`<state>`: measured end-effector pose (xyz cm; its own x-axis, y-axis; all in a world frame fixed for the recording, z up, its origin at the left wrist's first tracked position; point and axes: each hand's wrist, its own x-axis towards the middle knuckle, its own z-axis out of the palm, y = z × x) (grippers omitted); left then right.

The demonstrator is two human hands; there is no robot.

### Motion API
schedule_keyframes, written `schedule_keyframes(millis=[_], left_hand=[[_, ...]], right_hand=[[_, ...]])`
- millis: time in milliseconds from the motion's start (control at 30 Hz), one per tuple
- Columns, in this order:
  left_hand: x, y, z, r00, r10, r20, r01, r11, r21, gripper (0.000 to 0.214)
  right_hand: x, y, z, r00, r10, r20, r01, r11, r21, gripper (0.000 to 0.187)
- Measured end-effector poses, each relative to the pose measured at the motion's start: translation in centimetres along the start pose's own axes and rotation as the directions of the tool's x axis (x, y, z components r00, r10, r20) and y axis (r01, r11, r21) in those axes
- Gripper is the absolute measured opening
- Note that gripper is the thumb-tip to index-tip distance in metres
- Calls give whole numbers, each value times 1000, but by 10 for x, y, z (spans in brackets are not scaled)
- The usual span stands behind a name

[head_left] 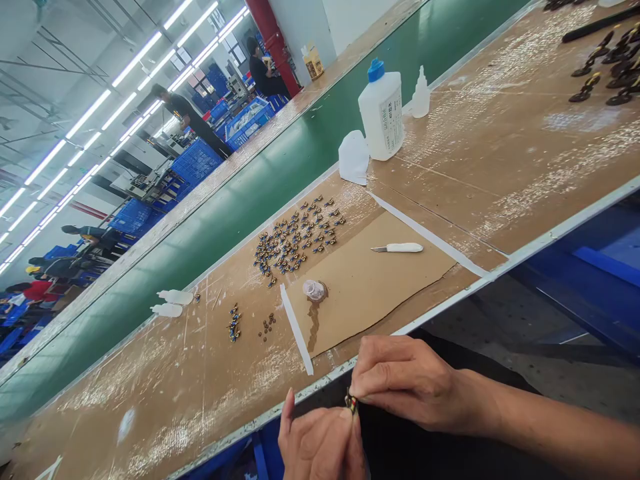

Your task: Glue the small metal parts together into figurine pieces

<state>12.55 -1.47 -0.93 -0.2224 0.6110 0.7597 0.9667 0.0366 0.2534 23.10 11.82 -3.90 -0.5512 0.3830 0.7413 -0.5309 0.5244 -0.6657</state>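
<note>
Just off the near edge of the bench, my left hand [323, 443] pinches a small dark figurine-like piece [351, 403] with red and yellow spots. My right hand [407, 380] meets it there, thumb and forefinger pressed on the same piece; most of it is covered by fingertips. Beyond my hands lies a taped-down cardboard sheet [370, 287]. On it rest a white-handled knife [404, 247] and a whitish lump [315, 289] beside a wet brown stain. Many small blue-and-gold pieces [295, 237] are spread past the sheet. Left of it are several tiny brown discs [267, 325].
A white bottle with a blue cap [383, 113] stands at the back beside a small dropper bottle [421, 95]. Two small white bottles [170, 303] lie at left. Dark figurines on round bases [587, 87] stand far right. A green conveyor belt [280, 170] runs behind; people work beyond.
</note>
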Motion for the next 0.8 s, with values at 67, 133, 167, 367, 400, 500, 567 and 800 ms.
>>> schedule_keyframes(millis=[67,133,167,367,400,500,567,800], left_hand=[[1,1,0,1000,3,0,-3,1000,6,15],[-1,1,1,1000,1,-5,-1,1000,4,16],[-1,0,2,1000,2,-9,-2,1000,1,16],[-8,-10,6,995,73,-65,-72,997,10,14],[-8,-11,6,995,77,-64,-76,997,15,14],[-10,-14,7,994,94,-61,-92,995,29,13],[-11,-16,9,987,132,-86,-130,991,38,11],[-8,-21,10,971,206,-118,-199,978,68,11]], right_hand=[[0,0,0,1000,-2,4,2,1000,-2,12],[-1,0,-1,1000,0,4,0,1000,-2,12],[-1,0,-1,1000,6,5,-6,1000,2,12],[1,0,-2,998,55,17,-56,997,56,11],[1,0,-2,998,54,17,-55,997,56,11],[0,0,-2,1000,29,9,-29,999,45,10],[0,-1,-2,1000,23,12,-23,999,33,11],[1,1,-5,998,61,5,-61,997,38,14]])
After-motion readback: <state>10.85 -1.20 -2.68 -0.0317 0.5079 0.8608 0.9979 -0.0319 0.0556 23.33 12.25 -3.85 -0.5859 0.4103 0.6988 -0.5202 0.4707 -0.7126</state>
